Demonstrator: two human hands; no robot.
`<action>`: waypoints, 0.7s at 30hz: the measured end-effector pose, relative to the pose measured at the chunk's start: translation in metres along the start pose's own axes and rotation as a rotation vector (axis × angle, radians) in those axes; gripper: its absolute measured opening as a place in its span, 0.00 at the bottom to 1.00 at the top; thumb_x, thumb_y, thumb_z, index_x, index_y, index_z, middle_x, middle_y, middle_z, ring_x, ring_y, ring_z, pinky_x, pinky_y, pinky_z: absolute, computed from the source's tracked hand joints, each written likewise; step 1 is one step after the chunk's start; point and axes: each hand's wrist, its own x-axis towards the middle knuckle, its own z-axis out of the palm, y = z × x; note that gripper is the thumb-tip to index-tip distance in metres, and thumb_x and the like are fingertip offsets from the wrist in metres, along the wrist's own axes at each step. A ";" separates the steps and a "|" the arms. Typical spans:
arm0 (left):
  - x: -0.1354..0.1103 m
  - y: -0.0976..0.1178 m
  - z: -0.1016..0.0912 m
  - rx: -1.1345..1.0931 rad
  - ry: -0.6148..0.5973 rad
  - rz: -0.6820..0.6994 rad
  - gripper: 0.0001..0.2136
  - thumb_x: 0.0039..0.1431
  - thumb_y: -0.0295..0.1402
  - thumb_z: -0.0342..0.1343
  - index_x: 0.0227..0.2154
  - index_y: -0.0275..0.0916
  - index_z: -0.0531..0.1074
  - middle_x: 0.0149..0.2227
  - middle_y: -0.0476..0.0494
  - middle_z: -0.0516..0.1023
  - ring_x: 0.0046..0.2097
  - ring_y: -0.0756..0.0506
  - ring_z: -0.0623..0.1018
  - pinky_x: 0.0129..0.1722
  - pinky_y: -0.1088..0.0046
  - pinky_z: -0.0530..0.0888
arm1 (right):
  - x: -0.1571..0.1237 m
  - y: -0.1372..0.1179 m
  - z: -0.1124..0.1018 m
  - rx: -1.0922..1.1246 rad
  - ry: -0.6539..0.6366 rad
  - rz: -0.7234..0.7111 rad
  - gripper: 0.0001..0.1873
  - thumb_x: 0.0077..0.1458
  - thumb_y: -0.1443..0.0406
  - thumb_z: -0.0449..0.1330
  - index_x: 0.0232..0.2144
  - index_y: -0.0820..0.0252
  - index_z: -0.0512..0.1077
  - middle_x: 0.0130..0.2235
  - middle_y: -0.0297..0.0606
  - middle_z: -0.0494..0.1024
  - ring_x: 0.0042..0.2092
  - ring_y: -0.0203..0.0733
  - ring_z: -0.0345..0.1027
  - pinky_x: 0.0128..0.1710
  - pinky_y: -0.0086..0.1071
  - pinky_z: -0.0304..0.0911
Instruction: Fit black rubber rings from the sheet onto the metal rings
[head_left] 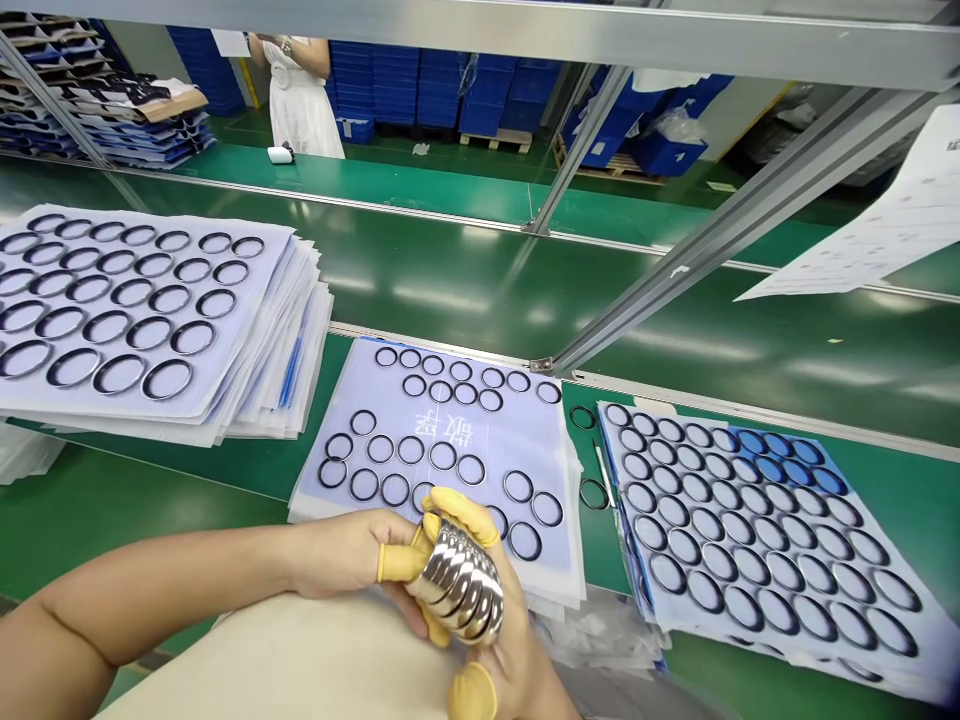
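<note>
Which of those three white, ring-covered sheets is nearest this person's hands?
The middle white rectangular sheet, partly behind the left hand and right hand; unlike the left sheet and right sheet, it shows white characters among its black rings.

Materials and finishes. Six o'clock: bunched rings (pixel 459 585) of mirror-bright polished metal, smooth and highly glossy; finger covers (pixel 400 563) matt, rubber-like, slightly wrinkled. Nine o'clock: loose rings (pixel 168 365) with a dark, smooth sheen. Centre: pale sheets (pixel 525 430), thin, matt and paper-like. The table (pixel 319 402) is smooth and green; the panel (pixel 450 265) toward twelve o'clock is glossy, with streaked reflections. Five o'clock: crinkled, translucent plastic film (pixel 592 625). Seven o'clock: soft, matt cream cloth (pixel 315 660). Twelve o'clock: satin metal beam (pixel 480 35), blue plastic crates (pixel 420 88), and a rough wooden pallet (pixel 499 138). Two o'clock: curled, matt printed paper (pixel 885 215).
</note>
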 end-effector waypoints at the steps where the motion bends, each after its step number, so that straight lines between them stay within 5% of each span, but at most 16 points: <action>1: 0.000 0.001 -0.001 0.023 0.019 0.004 0.14 0.50 0.42 0.62 0.28 0.34 0.79 0.28 0.43 0.80 0.32 0.47 0.78 0.39 0.69 0.75 | 0.001 -0.001 0.000 -0.057 0.010 -0.037 0.53 0.45 0.32 0.49 0.63 0.58 0.50 0.51 0.49 0.65 0.51 0.55 0.66 0.53 0.52 0.62; 6: -0.002 0.003 -0.007 0.149 0.085 0.043 0.10 0.49 0.38 0.64 0.28 0.35 0.77 0.27 0.49 0.77 0.33 0.50 0.74 0.41 0.74 0.72 | 0.005 -0.006 0.001 -0.233 0.028 -0.126 0.50 0.50 0.36 0.51 0.64 0.60 0.48 0.49 0.49 0.65 0.51 0.55 0.64 0.52 0.52 0.62; 12: -0.006 0.018 -0.010 0.573 0.069 0.366 0.11 0.59 0.31 0.54 0.22 0.34 0.73 0.28 0.46 0.74 0.36 0.48 0.72 0.42 0.73 0.70 | -0.003 -0.004 0.003 -0.273 -0.046 -0.107 0.34 0.59 0.50 0.54 0.64 0.53 0.53 0.65 0.48 0.52 0.63 0.58 0.53 0.59 0.51 0.55; 16: -0.012 0.025 -0.008 0.785 0.072 0.447 0.10 0.59 0.24 0.50 0.25 0.35 0.74 0.34 0.44 0.76 0.41 0.48 0.74 0.45 0.72 0.71 | -0.005 -0.006 0.000 -0.056 -0.140 0.045 0.30 0.58 0.50 0.55 0.60 0.51 0.61 0.62 0.45 0.62 0.61 0.55 0.57 0.59 0.47 0.57; 21: -0.019 0.026 -0.008 1.026 0.160 0.492 0.12 0.59 0.21 0.48 0.29 0.36 0.76 0.42 0.42 0.77 0.44 0.48 0.76 0.46 0.72 0.73 | 0.008 -0.019 -0.006 0.194 -0.214 0.169 0.19 0.57 0.51 0.56 0.45 0.53 0.75 0.45 0.41 0.78 0.45 0.46 0.71 0.48 0.37 0.65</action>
